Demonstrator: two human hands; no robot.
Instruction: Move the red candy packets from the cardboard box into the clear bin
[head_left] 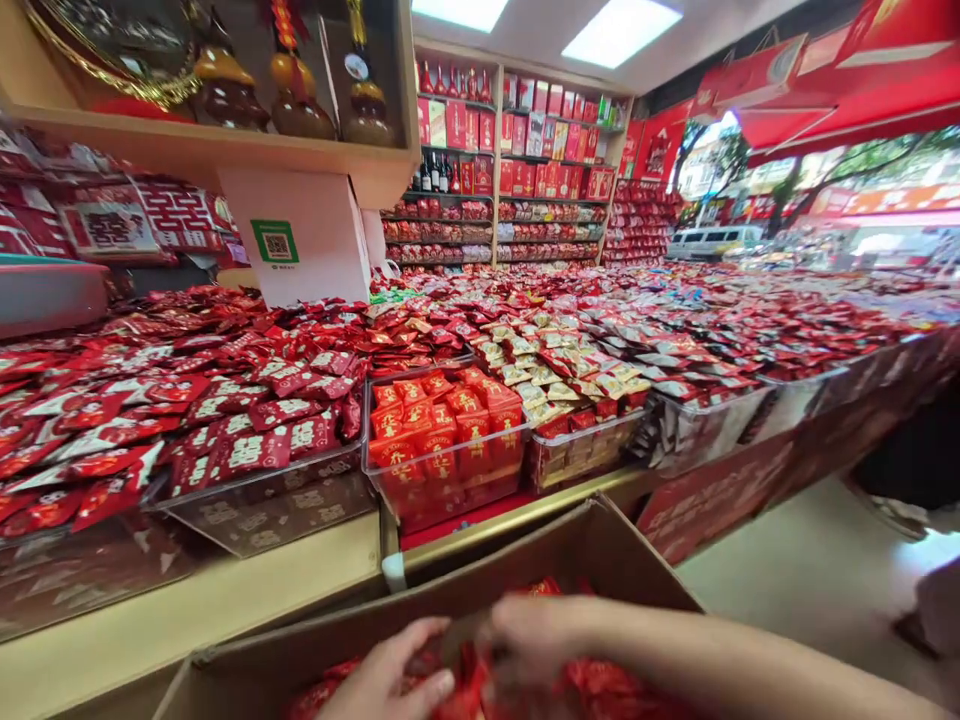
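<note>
Both of my hands are inside an open cardboard box [600,545] at the bottom of the view, among shiny red packets [607,685]. My left hand [394,672] reaches in from below, thumb and index finger apart, over the packets; its other fingers are partly hidden. Close beside it, my right hand [529,640] comes in from the right with its fingers bent downward. It is smeared by motion, so what it grips, if anything, cannot be made out. Behind the box, a clear plastic bin [450,490] holds upright red packets [427,420] with gold writing.
More clear bins heaped with maroon packets [277,435] and cream-coloured packets [536,365] line the counter. A white box [300,235] with a QR code stands behind them. A wooden cabinet [225,150] overhangs at upper left. Floor [795,570] shows at right.
</note>
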